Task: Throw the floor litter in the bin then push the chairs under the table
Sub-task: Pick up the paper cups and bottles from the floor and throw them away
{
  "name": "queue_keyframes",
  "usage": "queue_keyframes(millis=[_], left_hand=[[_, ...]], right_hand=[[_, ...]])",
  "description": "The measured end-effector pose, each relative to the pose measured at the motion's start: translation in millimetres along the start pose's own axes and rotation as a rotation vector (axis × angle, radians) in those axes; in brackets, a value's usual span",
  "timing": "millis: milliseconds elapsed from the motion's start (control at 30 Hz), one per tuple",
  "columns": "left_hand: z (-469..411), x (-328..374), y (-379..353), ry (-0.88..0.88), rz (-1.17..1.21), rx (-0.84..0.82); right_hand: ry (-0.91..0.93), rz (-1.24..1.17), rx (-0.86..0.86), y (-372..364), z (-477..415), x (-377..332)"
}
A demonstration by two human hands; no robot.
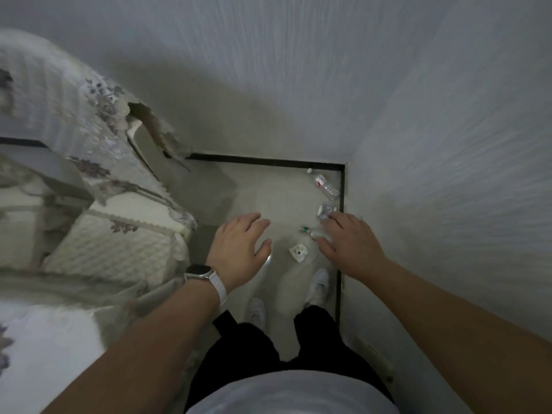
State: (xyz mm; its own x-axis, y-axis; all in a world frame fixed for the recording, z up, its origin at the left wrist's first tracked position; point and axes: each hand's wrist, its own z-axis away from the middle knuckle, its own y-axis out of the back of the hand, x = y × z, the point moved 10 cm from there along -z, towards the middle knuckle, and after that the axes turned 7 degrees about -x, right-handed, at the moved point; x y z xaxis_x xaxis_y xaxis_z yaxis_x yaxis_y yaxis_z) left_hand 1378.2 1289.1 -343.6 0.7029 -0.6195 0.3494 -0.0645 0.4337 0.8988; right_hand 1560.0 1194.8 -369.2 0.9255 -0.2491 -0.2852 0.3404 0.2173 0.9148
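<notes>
Head view: your left hand (pixel 240 249) and right hand (pixel 351 245) are spread, palms down, holding nothing, over the corner litter: clear bottle (pixel 324 183), crumpled wrapper (pixel 325 211), white scrap (pixel 298 251). The right hand half hides a green-capped bottle (pixel 309 231); contact unclear. Covered chair (pixel 119 243) at left, blurred.

1. Floor (pixel 263 192): smooth, hard, faint sheen.
2. Bottle (pixel 324 184): clear, glossy plastic with a printed label.
3. Wall (pixel 448 138), just right of the bottle: matt, finely ribbed texture.
4. Chair cover (pixel 119 249), well left of the bottle: quilted matt cloth, floral print.
</notes>
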Motion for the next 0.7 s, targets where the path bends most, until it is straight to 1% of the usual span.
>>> queue_keyframes(millis=[167,267,333,533,633,700], left_hand=[[-44.1,-19.7,-63.4,0.044,0.090,-0.078],[-70.0,-35.9,-119.1,0.019,0.160,-0.126],[-89.8,-49.8,-158.1,0.008,0.206,-0.130],[-141.4,-91.4,-304.9,-0.004,0.232,-0.254],[-163.7,-109.5,-380.4,0.002,0.241,-0.275],[-175.5,-121.3,-430.2,0.036,0.263,-0.309]], right_hand=[[-0.091,-0.026,-0.020,-37.2,-33.9,42.7],[-0.120,-0.049,-0.050,-77.5,-51.6,63.9],[-0.151,-0.063,-0.035,-108.3,-63.0,82.2],[-0.220,-0.136,-0.048,-231.7,-101.4,134.4],[-0.236,-0.171,-0.057,-298.5,-124.8,159.9],[-0.241,-0.199,-0.061,-341.8,-138.8,177.0]])
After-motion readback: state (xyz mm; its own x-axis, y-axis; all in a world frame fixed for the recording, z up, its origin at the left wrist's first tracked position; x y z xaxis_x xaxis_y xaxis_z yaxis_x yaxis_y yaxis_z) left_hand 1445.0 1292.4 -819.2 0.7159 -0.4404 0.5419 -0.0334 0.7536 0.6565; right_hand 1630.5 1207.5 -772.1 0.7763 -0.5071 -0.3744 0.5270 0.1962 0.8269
